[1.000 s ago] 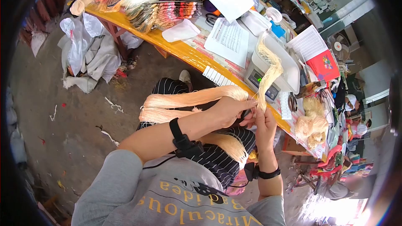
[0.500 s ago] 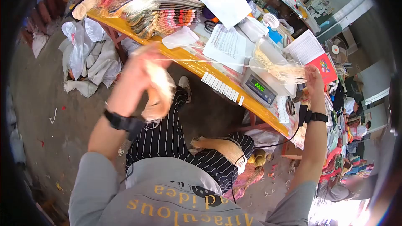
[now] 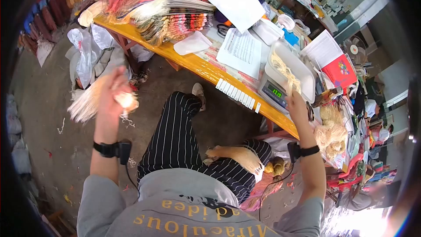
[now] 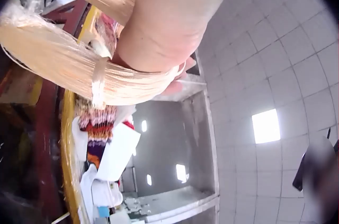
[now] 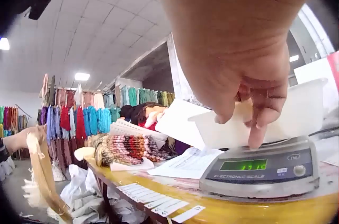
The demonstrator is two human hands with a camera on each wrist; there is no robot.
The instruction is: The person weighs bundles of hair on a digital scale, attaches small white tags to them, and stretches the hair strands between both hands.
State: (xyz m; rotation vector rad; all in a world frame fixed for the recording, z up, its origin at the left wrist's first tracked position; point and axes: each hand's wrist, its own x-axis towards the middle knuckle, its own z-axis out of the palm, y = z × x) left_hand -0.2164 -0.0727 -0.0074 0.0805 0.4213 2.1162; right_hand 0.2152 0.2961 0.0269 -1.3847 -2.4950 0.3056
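My left hand, out at the left over the floor, grips a peach yarn skein. In the left wrist view the skein loops around the hand, with a pale tie around its strands. My right hand is at the near edge of a white plastic tub and pinches the end of a cream yarn hank. The rest of that hank lies in the tub. Under the tub is an electronic scale with lit green digits. The right fingertips hang just above the scale's body.
White labels line the table's yellow edge. A printed sheet lies left of the scale, with bundled colour samples farther left. Cream yarn is heaped at the right. Another peach skein rests across the lap.
The left hand has swung left with the peach skein, away from the table. The right hand first pulled out to the right, stretching strands between the hands, then came back beside the tub.
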